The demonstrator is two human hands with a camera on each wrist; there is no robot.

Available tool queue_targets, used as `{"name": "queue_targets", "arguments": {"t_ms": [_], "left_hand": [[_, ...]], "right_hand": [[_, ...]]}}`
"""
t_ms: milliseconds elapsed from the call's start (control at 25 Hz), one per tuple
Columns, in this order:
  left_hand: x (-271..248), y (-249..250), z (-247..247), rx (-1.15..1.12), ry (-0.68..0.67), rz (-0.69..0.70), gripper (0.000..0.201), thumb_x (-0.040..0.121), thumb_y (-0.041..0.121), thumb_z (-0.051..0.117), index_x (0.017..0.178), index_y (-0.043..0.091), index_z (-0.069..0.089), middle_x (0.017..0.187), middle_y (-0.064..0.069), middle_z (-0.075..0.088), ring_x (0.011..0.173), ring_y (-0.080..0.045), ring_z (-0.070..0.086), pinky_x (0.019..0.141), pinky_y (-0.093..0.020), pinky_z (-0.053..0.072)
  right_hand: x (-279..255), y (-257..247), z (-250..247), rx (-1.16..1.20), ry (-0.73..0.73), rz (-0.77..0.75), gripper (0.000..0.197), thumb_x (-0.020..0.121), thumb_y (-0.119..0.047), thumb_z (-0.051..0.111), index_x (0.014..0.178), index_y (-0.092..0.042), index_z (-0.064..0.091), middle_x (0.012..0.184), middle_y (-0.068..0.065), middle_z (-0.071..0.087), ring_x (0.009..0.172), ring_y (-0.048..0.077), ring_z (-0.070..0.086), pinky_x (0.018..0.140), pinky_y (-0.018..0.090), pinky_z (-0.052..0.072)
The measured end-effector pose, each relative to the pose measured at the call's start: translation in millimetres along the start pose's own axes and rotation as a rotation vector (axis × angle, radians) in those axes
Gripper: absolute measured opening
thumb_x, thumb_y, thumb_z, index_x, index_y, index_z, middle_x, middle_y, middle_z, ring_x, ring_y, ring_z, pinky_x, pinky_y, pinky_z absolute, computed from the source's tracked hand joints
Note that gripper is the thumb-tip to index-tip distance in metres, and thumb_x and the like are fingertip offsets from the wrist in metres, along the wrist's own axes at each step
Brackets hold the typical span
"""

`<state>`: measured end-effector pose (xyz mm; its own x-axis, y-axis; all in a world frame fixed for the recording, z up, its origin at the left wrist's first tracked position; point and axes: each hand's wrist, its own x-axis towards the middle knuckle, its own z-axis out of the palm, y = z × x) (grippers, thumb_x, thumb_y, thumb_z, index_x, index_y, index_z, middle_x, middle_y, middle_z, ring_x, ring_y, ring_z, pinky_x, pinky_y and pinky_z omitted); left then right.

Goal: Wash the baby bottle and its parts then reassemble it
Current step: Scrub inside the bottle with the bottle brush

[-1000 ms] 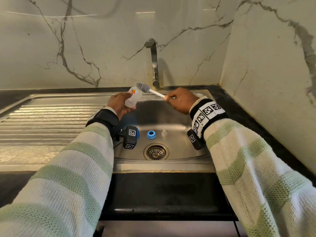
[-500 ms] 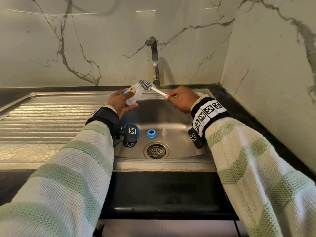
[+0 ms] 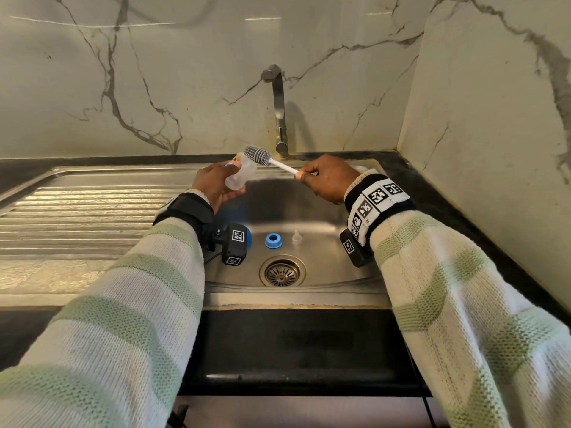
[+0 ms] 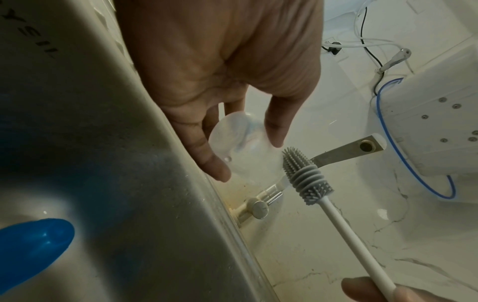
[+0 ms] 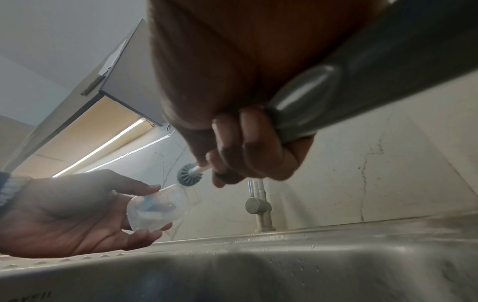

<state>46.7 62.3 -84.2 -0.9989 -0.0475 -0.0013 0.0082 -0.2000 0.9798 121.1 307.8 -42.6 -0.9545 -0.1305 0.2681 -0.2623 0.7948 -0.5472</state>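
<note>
My left hand (image 3: pixel 216 183) grips the clear baby bottle (image 3: pixel 240 176) over the back left of the sink, its mouth tilted up toward the tap. My right hand (image 3: pixel 327 180) pinches the white handle of a bottle brush; its grey silicone head (image 3: pixel 258 155) sits just outside the bottle mouth. The left wrist view shows the bottle (image 4: pixel 245 151) between thumb and fingers, with the brush head (image 4: pixel 305 175) beside it. On the basin floor lie the blue collar ring (image 3: pixel 273 240) and the clear teat (image 3: pixel 297 236). A blue cap (image 4: pixel 31 251) lies under my left wrist.
The steel sink (image 3: pixel 333 282) has a drain strainer (image 3: pixel 282 271) at the front centre. The tap (image 3: pixel 278 109) rises from the back rim; no water is visible. A ribbed drainboard (image 3: pixel 77 217) extends to the left. Marble walls close in at the back and right.
Both hands have risen slightly and the brush head has pulled back a little higher beside the bottle mouth. The ring and teat have not moved.
</note>
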Motion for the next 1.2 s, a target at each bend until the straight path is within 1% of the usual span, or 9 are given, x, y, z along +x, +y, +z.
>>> {"name": "queue_targets", "arguments": {"t_ms": [280, 440, 560, 640, 760, 840, 960, 1080, 1200], "left_hand": [[4.8, -1.3, 1.8, 0.013, 0.005, -0.047, 0.038, 0.091, 0.025, 0.067, 0.121, 0.002, 0.061, 0.103, -0.015, 0.063, 0.076, -0.025, 0.065, 0.057, -0.031, 0.058], [5.4, -0.6, 1.3, 0.001, 0.021, -0.055, 0.042, 0.092, 0.026, 0.064, 0.126, 0.003, 0.059, 0.108, -0.016, 0.062, 0.079, -0.025, 0.064, 0.055, -0.031, 0.057], [4.3, -0.8, 1.2, -0.030, 0.021, -0.047, 0.039, 0.095, 0.025, 0.061, 0.129, 0.006, 0.058, 0.112, -0.013, 0.061, 0.086, -0.027, 0.063, 0.057, -0.034, 0.059], [4.0, -1.6, 1.5, -0.038, 0.009, -0.039, 0.038, 0.096, 0.026, 0.060, 0.128, 0.007, 0.058, 0.112, -0.012, 0.060, 0.087, -0.027, 0.062, 0.059, -0.035, 0.059], [2.8, -2.8, 0.7, -0.017, -0.024, -0.047, 0.039, 0.093, 0.027, 0.064, 0.126, 0.006, 0.059, 0.116, -0.015, 0.060, 0.088, -0.027, 0.063, 0.062, -0.035, 0.059], [3.0, -4.8, 1.3, 0.029, -0.048, -0.022, 0.041, 0.091, 0.024, 0.068, 0.126, 0.006, 0.060, 0.120, -0.017, 0.060, 0.091, -0.027, 0.063, 0.066, -0.035, 0.059], [2.3, -4.8, 1.4, 0.070, -0.055, 0.001, 0.041, 0.090, 0.021, 0.069, 0.127, 0.006, 0.060, 0.124, -0.018, 0.059, 0.094, -0.027, 0.063, 0.067, -0.034, 0.059], [2.9, -4.6, 0.8, 0.059, -0.041, 0.002, 0.040, 0.089, 0.022, 0.069, 0.124, 0.006, 0.061, 0.128, -0.018, 0.057, 0.099, -0.029, 0.062, 0.067, -0.035, 0.059], [2.0, -4.6, 0.0, 0.054, -0.030, 0.004, 0.040, 0.089, 0.023, 0.069, 0.124, 0.005, 0.061, 0.126, -0.018, 0.057, 0.100, -0.030, 0.062, 0.070, -0.037, 0.059]], "right_hand": [[0.1, 0.6, -0.2, -0.036, 0.030, -0.024, 0.033, 0.099, -0.034, 0.053, 0.116, -0.012, 0.071, 0.069, -0.007, 0.058, 0.058, 0.006, 0.051, 0.051, 0.019, 0.037], [-0.5, 0.0, -1.5, -0.004, 0.008, -0.002, 0.030, 0.099, -0.033, 0.054, 0.112, -0.013, 0.071, 0.063, -0.008, 0.055, 0.053, 0.007, 0.049, 0.041, 0.014, 0.037], [-0.5, 1.5, -0.6, -0.033, 0.018, -0.008, 0.031, 0.099, -0.034, 0.053, 0.113, -0.013, 0.072, 0.066, -0.007, 0.057, 0.056, 0.008, 0.050, 0.048, 0.019, 0.036], [-1.7, 0.3, -1.4, -0.010, -0.007, 0.011, 0.029, 0.099, -0.034, 0.053, 0.109, -0.014, 0.072, 0.063, -0.007, 0.055, 0.053, 0.008, 0.049, 0.045, 0.018, 0.036], [-0.1, 0.7, -0.5, -0.054, 0.011, -0.023, 0.032, 0.099, -0.033, 0.053, 0.112, -0.011, 0.072, 0.068, -0.006, 0.058, 0.057, 0.008, 0.051, 0.049, 0.018, 0.038], [-0.8, -1.2, -1.0, -0.027, 0.003, -0.001, 0.030, 0.099, -0.033, 0.053, 0.111, -0.013, 0.072, 0.067, -0.005, 0.058, 0.055, 0.009, 0.050, 0.044, 0.016, 0.038], [0.2, 0.6, -0.6, -0.054, 0.021, -0.004, 0.033, 0.099, -0.034, 0.053, 0.114, -0.011, 0.072, 0.073, -0.001, 0.063, 0.058, 0.011, 0.053, 0.048, 0.018, 0.040], [-1.8, -1.6, -2.1, -0.023, 0.005, 0.005, 0.031, 0.099, -0.032, 0.053, 0.110, -0.011, 0.072, 0.066, -0.004, 0.058, 0.054, 0.008, 0.049, 0.041, 0.015, 0.038], [-1.4, -1.0, -1.6, -0.040, 0.016, 0.009, 0.031, 0.099, -0.033, 0.053, 0.112, -0.012, 0.072, 0.065, -0.005, 0.057, 0.054, 0.008, 0.049, 0.048, 0.020, 0.037]]}}
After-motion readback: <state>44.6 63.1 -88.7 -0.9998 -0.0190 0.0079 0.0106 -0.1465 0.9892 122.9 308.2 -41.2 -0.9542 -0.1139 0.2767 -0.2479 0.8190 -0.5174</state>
